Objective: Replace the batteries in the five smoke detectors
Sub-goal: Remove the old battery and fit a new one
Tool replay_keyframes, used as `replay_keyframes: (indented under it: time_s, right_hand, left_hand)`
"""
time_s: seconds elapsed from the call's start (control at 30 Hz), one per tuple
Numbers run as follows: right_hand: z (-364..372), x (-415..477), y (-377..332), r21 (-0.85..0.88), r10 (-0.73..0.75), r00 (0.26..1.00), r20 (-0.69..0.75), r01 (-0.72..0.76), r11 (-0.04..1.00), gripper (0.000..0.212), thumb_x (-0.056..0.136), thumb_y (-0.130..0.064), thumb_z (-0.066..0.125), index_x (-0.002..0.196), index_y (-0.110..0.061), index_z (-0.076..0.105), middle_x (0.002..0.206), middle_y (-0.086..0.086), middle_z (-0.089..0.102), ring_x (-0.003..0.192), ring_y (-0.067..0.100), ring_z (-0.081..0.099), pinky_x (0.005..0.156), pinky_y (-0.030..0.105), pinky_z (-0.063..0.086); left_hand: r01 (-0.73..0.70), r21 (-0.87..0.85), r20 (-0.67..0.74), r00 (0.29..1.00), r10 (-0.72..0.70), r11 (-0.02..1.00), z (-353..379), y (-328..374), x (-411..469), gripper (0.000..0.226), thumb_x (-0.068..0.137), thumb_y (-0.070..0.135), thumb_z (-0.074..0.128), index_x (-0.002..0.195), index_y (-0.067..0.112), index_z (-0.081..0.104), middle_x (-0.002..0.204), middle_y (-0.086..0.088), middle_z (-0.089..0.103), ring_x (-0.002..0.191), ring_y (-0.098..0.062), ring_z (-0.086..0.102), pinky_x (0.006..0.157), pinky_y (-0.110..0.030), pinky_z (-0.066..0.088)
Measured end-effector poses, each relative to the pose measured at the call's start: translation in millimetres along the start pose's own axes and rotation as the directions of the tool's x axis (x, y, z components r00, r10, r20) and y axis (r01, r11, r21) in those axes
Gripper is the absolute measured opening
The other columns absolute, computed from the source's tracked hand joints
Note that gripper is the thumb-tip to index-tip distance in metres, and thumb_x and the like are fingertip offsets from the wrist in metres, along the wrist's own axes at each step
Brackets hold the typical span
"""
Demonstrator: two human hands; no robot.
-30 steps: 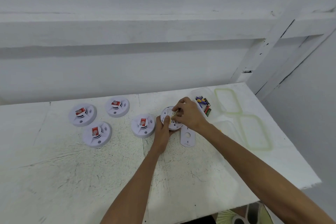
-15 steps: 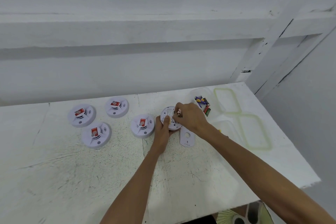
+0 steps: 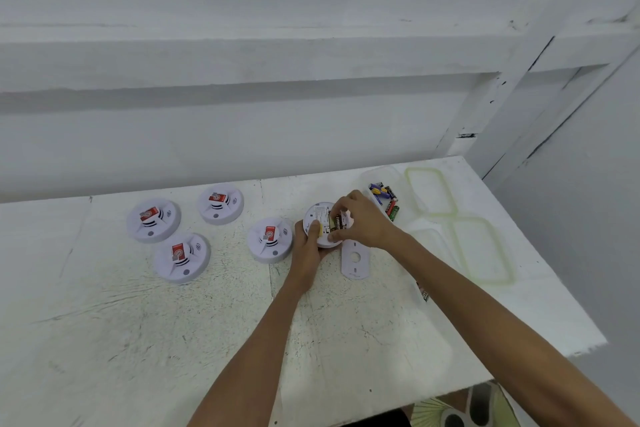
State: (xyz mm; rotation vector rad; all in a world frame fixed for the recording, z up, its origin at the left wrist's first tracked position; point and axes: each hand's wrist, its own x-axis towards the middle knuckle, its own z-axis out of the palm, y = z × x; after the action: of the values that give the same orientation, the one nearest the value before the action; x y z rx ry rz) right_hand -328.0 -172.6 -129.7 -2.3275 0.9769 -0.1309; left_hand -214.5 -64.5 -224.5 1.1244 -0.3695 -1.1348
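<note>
A white smoke detector [image 3: 320, 218] lies back-side up near the table's middle. My left hand [image 3: 310, 248] grips its near left edge, thumb on top. My right hand [image 3: 360, 218] pinches a dark battery [image 3: 335, 222] at the detector's open compartment. The detector's white cover plate [image 3: 355, 258] lies just right of it. Several other white detectors with red labels lie face up to the left: one [image 3: 270, 239] next to my left hand, others [image 3: 221, 203] [image 3: 153, 219] [image 3: 181, 257] further left.
A clear container [image 3: 367, 180] with several loose batteries [image 3: 384, 199] stands behind my right hand. Two clear lids with pale green rims [image 3: 431, 191] [image 3: 481, 250] lie at the right. Another clear container [image 3: 433, 236] sits partly hidden by my right forearm. The table's front edge runs near me.
My right hand's fingers shifted slightly over the compartment, and a dark battery now shows between them. My left hand kept its hold on the detector.
</note>
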Motion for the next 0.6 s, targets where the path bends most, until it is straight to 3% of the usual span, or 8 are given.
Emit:
replay_keyframes:
  time_s: [0.13, 0.27, 0.4, 0.6]
  right_hand:
    - [2.8, 2.7, -2.1, 0.209, 0.156, 0.987, 0.026, -0.158, 0.965, 0.095, 0.063, -0.036, 0.094, 0.142, -0.021, 0.044, 0.124, -0.001, 0.047, 0.105, 0.015, 0.055, 0.08, 0.029, 0.048]
    - [4.0, 2.1, 0.9, 0.378, 0.172, 0.98, 0.098, -0.196, 0.905, 0.069, 0.063, -0.026, 0.095, 0.123, -0.024, 0.061, 0.106, -0.003, 0.068, 0.096, 0.019, 0.068, 0.079, 0.032, 0.06]
    - [6.0, 1.5, 5.5, 0.47, 0.217, 0.97, 0.108, -0.242, 0.849, 0.065, 0.057, -0.025, 0.098, 0.112, -0.023, 0.064, 0.102, 0.006, 0.07, 0.092, 0.022, 0.07, 0.077, 0.04, 0.061]
    - [8.5, 8.2, 4.7, 0.582, 0.278, 0.95, 0.141, -0.306, 0.753, 0.055, 0.062, -0.02, 0.095, 0.109, -0.019, 0.067, 0.092, 0.003, 0.068, 0.081, 0.02, 0.068, 0.074, 0.037, 0.06]
  left_hand:
    - [0.026, -0.076, -0.018, 0.999, -0.028, 0.997, 0.7, 3.0, 0.3, 0.031, 0.111, 0.027, 0.046, 0.14, 0.016, 0.049, 0.139, -0.016, 0.063, 0.121, -0.028, 0.069, 0.088, -0.041, 0.062]
    - [0.042, -0.134, -0.019, 0.999, -0.045, 0.99, 1.0, 5.6, -1.6, 0.028, 0.111, 0.022, 0.045, 0.137, 0.016, 0.052, 0.137, -0.016, 0.065, 0.119, -0.027, 0.07, 0.088, -0.039, 0.063]
    - [0.028, -0.114, -0.006, 1.0, -0.029, 0.993, -0.2, 3.1, -1.1, 0.034, 0.111, 0.023, 0.044, 0.144, 0.015, 0.049, 0.141, -0.016, 0.063, 0.123, -0.027, 0.067, 0.09, -0.038, 0.062]
    - [0.014, -0.113, -0.005, 1.0, -0.014, 0.994, 1.9, 6.8, -5.2, 0.028, 0.112, 0.022, 0.042, 0.138, 0.02, 0.052, 0.138, -0.012, 0.064, 0.121, -0.025, 0.069, 0.092, -0.04, 0.062]
